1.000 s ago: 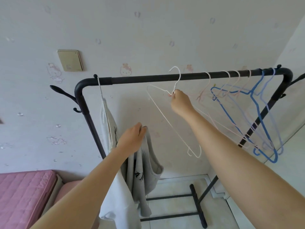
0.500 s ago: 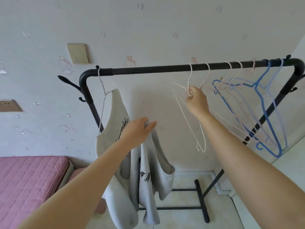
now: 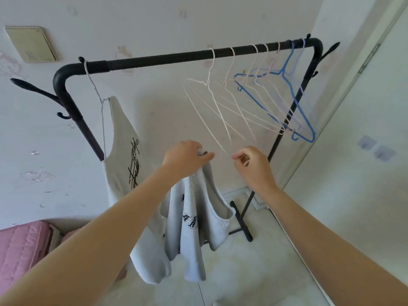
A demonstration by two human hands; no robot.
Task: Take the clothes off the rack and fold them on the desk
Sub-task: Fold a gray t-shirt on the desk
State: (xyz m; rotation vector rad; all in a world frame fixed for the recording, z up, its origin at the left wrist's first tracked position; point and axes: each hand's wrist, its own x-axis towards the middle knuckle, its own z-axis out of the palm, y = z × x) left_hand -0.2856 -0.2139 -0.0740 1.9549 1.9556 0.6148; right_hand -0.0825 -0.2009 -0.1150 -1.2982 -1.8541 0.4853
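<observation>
The rack (image 3: 176, 58) is finished in black throughout. The hung vest (image 3: 123, 138) is made in light grey and is printed with black script lettering. The loose vest (image 3: 198, 219) is made in the same light grey and is printed with dark block lettering. The wire hangers (image 3: 208, 81) are coated in white, pale pink and lilac; the blue hanger (image 3: 295, 99) is coated in bright blue. The mattress (image 3: 19, 246) is covered in pink quilted fabric. The wall (image 3: 154, 23) is painted off-white and is marked with faded pink cartoon motifs. The wall plate (image 3: 31, 44) is coloured beige.
</observation>
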